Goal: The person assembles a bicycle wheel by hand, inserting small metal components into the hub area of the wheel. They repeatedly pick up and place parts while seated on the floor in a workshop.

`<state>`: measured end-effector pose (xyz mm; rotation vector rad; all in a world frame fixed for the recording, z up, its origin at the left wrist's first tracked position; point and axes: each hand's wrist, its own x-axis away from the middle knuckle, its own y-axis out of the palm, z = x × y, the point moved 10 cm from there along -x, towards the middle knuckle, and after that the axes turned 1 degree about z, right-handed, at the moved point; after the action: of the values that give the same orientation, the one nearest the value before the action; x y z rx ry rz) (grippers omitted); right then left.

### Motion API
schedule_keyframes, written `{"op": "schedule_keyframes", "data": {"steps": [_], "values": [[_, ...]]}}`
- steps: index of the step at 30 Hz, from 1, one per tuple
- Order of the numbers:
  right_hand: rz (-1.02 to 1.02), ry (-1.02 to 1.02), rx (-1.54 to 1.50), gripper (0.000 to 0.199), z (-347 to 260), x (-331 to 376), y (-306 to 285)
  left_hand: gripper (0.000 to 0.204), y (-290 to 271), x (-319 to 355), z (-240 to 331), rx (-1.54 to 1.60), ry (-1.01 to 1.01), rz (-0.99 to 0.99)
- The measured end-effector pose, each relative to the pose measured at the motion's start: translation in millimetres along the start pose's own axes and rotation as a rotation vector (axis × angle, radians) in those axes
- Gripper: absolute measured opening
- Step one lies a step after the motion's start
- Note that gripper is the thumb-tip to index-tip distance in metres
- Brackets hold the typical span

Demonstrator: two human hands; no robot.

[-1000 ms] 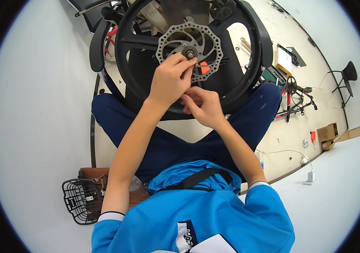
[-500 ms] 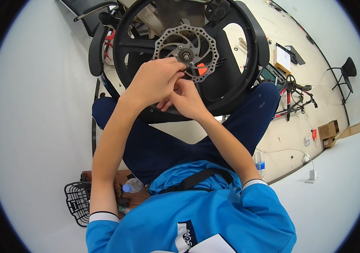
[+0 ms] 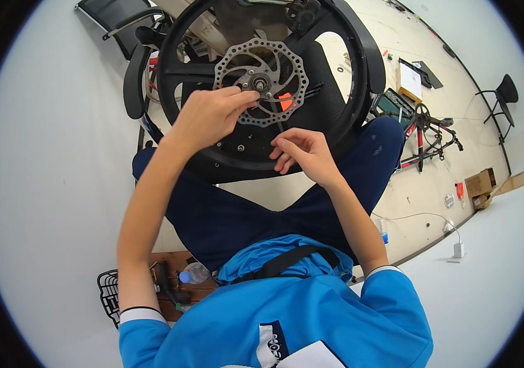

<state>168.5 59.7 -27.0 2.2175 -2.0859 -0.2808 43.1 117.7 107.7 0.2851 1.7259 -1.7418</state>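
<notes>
Left hand: the left hand (image 3: 210, 115) has thumb and fingers drawn together in a pinch, tips just at the near-left side of the axle (image 3: 260, 84); whether anything sits between them I cannot tell.
Right hand: the right hand (image 3: 308, 154) is loosely curled, fingers apart, above the near side of the wheel, with nothing visible in it.
Axle from the grip: slightly far and right of the left fingertips, its end turned up toward the viewer; the left hand is clearly the nearer, the right lies farther off, near and right.
Disc: a perforated brake disc (image 3: 302, 78) surrounds the axle; being round, it shows no long axis.
Wheel: the black wheel (image 3: 268, 165) lies flat under the disc, on a black chair (image 3: 331, 83).
Loose bits: a small metal piece (image 3: 241, 148) rests on the near-left part of the wheel, between the hands.
Orange piece: an orange piece (image 3: 285, 102) shows through the disc, right of the axle.
Hard to see: the left hand covers part of the disc's near-left side; the wheel's far edge is cut off.
</notes>
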Motion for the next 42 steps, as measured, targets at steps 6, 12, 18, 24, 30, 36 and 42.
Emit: {"op": "schedule_keyframes", "data": {"steps": [6,12,18,24,30,36,42], "values": [[-0.015,0.011,0.012,0.02,4,6,-7,0.017,-6,-28,14,-0.212,0.28,-0.257],[-0.001,0.01,0.018,0.018,3,7,-11,0.014,-8,-24,1,-0.184,0.204,-0.237],[0.104,-0.214,0.172,0.016,-35,-2,-2,0.01,-33,2,-9,0.023,-0.004,0.046],[0.335,-0.578,0.406,0.009,-110,-17,0,0.012,-22,46,-68,0.703,-0.512,0.457],[0.152,-0.577,0.415,0.018,-107,-44,15,0.016,-6,37,-55,0.894,-0.547,0.687],[0.162,-0.656,0.59,0.03,-110,-39,22,0.008,-13,25,-37,0.605,-0.519,0.983],[0.156,-0.651,0.591,0.023,-113,-43,23,0.01,-7,14,-53,0.882,-0.446,1.229]]}}
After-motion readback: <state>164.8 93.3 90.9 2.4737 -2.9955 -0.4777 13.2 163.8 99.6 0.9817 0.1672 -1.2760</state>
